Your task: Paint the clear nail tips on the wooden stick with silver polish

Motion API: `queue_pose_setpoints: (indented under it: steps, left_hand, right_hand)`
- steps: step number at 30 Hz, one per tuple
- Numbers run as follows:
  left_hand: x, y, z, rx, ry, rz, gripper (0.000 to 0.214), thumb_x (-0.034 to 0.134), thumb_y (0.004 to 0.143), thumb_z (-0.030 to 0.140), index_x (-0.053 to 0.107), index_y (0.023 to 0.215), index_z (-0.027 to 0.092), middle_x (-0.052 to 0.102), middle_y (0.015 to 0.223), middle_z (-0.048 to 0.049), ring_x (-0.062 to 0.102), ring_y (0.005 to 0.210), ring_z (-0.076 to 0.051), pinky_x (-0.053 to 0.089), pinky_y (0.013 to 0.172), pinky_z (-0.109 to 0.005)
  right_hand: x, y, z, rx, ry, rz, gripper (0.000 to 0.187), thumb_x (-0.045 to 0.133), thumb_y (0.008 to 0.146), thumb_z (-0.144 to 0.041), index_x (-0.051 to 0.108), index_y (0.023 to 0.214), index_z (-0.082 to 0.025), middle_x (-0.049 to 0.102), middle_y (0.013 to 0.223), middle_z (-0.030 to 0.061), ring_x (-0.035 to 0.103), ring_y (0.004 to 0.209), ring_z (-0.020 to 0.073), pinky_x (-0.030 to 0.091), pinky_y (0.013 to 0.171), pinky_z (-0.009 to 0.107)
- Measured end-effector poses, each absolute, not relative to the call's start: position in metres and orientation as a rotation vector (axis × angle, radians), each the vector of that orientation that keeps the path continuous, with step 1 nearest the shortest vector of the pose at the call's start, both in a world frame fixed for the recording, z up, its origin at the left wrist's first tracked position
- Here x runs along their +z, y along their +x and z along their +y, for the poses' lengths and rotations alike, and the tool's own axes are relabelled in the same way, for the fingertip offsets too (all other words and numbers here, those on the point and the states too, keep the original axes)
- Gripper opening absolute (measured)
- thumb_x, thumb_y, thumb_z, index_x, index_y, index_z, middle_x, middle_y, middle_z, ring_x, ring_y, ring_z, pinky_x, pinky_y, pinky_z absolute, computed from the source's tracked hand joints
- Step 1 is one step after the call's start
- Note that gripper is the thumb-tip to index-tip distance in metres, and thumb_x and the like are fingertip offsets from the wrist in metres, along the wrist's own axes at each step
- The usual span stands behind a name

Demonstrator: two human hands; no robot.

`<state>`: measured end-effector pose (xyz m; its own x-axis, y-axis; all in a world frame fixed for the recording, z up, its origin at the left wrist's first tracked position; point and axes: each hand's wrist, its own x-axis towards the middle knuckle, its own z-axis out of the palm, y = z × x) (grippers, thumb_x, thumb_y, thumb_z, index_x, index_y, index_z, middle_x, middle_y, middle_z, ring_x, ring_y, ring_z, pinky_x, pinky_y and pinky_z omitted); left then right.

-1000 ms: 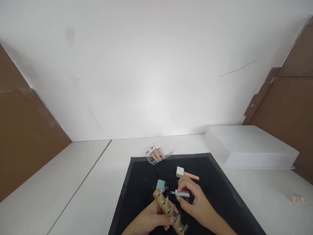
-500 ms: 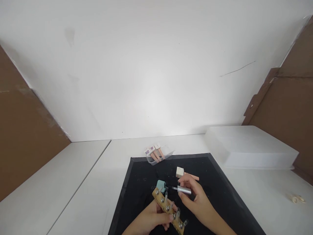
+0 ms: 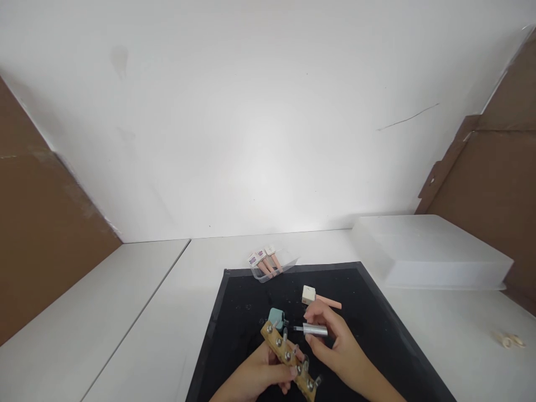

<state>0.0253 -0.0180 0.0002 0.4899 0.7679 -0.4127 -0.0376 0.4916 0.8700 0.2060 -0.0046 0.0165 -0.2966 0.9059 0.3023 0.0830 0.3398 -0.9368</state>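
Left hand (image 3: pixel 255 379): closed round your wooden bar (image 3: pixel 288 357); seems light, stiff, so grip its edges.
Right hand (image 3: pixel 335 346): pinching silver brush (image 3: pixel 315 330); slim, probably slick; bottle (image 3: pixel 276 318) just left.

From my screen I see the left hand (image 3: pixel 255 375) and the right hand (image 3: pixel 335 349), both bare, with slim fingers. The forearms are bare down to the bottom edge.

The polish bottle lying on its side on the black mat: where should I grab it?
Grip the long pink cap from above, fingers across its width. The bottle lies flat with the cap pointing right, and the right hand crowds its near side.
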Motion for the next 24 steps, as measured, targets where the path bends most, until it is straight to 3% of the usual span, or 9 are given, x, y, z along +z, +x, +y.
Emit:
queue_pose_setpoints:
  steps: [12,24]
  left_hand:
    - [-0.0077,0.0256,-0.0166,0.622,0.900,0.951,0.040,0.074,0.056,0.026,0.056,0.089,0.012,0.054,0.074,-0.0010,0.047,0.061,-0.010,0.037,0.056,-0.025]
    - [0.0016,0.0255,-0.0174,0.604,0.940,0.891,0.032,0.073,0.058,0.024,0.062,0.086,0.013,0.053,0.073,-0.0005,0.046,0.061,-0.009,0.038,0.057,-0.024]
  right_hand:
    - [0.0179,0.2065,-0.0055,1.144,-0.847,-1.767,0.027,0.048,0.065,-0.001,0.047,0.082,-0.021,0.043,0.075,-0.0027,0.044,0.059,0.0121,0.036,0.053,0.022]
    - [0.0189,0.2052,-0.0026,1.038,-0.934,-1.736,0.023,0.048,0.064,-0.001,0.048,0.076,-0.020,0.043,0.070,-0.0033,0.038,0.054,0.0108,0.032,0.047,0.020]
